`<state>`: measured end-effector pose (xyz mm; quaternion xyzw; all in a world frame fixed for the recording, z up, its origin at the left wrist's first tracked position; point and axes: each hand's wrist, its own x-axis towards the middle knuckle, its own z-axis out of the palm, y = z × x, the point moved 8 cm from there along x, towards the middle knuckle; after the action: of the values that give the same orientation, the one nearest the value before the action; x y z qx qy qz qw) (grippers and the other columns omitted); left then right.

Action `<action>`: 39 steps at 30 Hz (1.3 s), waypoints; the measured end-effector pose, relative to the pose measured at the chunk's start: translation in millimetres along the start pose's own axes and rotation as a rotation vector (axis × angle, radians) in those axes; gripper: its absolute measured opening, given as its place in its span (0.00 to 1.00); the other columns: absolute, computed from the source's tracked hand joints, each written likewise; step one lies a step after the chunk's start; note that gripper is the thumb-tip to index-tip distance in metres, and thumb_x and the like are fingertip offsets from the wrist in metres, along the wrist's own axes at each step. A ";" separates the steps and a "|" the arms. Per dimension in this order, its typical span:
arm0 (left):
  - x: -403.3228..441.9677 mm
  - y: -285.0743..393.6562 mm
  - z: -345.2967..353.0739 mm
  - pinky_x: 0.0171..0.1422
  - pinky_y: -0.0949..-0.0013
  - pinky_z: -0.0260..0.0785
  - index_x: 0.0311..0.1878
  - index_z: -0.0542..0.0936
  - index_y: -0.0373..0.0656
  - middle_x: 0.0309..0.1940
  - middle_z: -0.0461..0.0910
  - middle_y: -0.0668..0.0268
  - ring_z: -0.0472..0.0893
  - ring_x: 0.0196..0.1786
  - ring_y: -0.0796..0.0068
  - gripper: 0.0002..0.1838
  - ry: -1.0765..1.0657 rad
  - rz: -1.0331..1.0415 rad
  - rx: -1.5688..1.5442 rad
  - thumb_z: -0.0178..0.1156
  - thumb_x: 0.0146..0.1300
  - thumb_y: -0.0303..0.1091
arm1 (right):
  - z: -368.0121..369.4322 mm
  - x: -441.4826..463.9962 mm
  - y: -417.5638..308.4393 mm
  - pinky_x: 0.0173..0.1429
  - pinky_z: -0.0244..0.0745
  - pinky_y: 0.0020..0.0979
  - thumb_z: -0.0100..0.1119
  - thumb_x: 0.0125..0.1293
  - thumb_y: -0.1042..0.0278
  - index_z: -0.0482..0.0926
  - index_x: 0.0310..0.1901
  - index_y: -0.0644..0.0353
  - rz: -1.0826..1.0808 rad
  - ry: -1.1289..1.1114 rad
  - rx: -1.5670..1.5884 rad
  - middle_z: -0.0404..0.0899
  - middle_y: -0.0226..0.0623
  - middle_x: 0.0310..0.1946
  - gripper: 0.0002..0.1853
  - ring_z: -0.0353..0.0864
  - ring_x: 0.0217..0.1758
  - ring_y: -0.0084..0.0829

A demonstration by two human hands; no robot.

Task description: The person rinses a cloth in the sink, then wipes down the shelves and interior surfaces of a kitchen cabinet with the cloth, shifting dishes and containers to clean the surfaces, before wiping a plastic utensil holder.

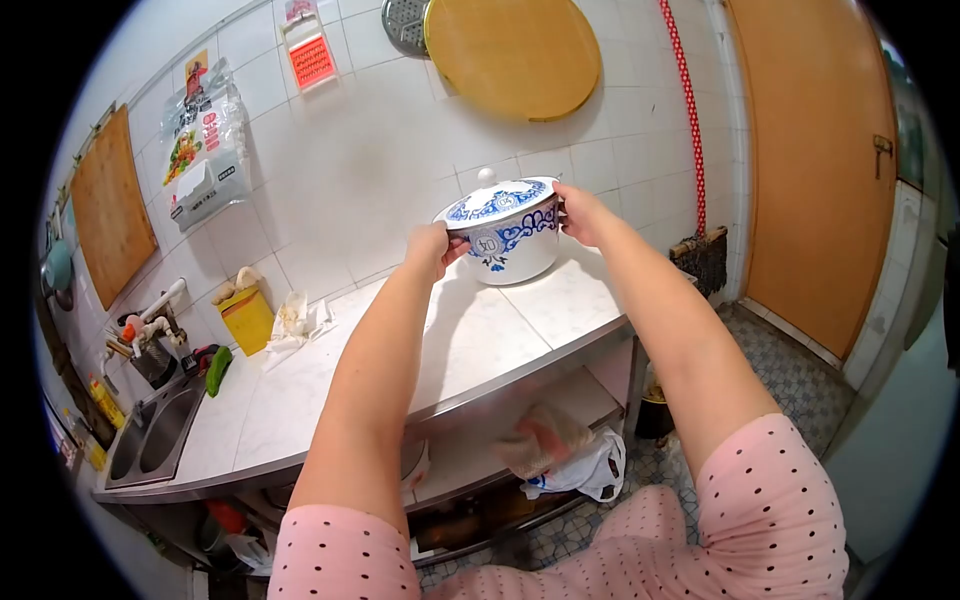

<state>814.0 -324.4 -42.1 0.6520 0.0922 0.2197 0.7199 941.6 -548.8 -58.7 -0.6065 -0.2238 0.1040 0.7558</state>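
Observation:
A white lidded pot [515, 250] with blue floral patterns is at the right part of the tiled counter [480, 340]. Its lid [500, 200] is on, topped by a round white knob. My left hand [432, 246] grips the pot's left side at rim height, fingers curled under the handle there. On the opposite side my right hand [582, 214] holds the other edge, thumb up by the lid. The handles are mostly hidden by my fingers. Whether the pot's base rests on the counter or is just above it, I cannot tell.
Left along the counter are a yellow box [248, 318], crumpled white paper [298, 322], a green vegetable [219, 371] and a double sink [155, 435]. Bags [590, 465] lie on the shelf below. A round yellow board [512, 55] hangs above; a wooden door [815, 160] stands right.

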 end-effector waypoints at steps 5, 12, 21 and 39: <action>-3.7 3.7 -3.1 0.45 0.65 0.83 0.53 0.71 0.26 0.41 0.76 0.55 0.79 0.37 0.68 0.18 0.031 0.028 0.091 0.45 0.75 0.35 | -2.7 -35.4 -6.6 0.78 0.43 0.49 0.38 0.75 0.38 0.54 0.75 0.60 0.087 0.124 -0.240 0.51 0.47 0.77 0.38 0.46 0.81 0.42; -104.5 38.6 24.0 0.55 0.62 0.74 0.62 0.72 0.33 0.50 0.79 0.55 0.79 0.51 0.63 0.21 -0.078 0.394 0.697 0.53 0.72 0.38 | -1.7 -107.1 -37.6 0.72 0.60 0.39 0.45 0.76 0.50 0.61 0.71 0.66 -0.369 0.244 -0.219 0.66 0.52 0.69 0.31 0.66 0.72 0.43; -350.4 -109.3 46.7 0.45 0.61 0.76 0.46 0.82 0.42 0.39 0.82 0.59 0.83 0.41 0.58 0.11 -0.871 0.839 1.289 0.62 0.59 0.29 | 21.2 -307.9 144.3 0.43 0.78 0.33 0.48 0.69 0.74 0.80 0.46 0.63 -0.494 0.081 -0.341 0.83 0.44 0.35 0.11 0.84 0.37 0.37; -91.9 -449.4 29.2 0.73 0.34 0.44 0.77 0.51 0.63 0.78 0.44 0.55 0.43 0.78 0.46 0.36 -0.508 0.096 1.572 0.48 0.68 0.57 | 11.7 -249.3 297.8 0.68 0.67 0.42 0.57 0.65 0.68 0.73 0.58 0.56 -0.072 0.371 -0.197 0.67 0.53 0.60 0.19 0.69 0.65 0.53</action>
<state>832.9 -414.7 -492.4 0.9982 0.0254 -0.0323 0.0427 751.2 -573.2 -396.5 -0.6777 -0.1116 -0.0589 0.7245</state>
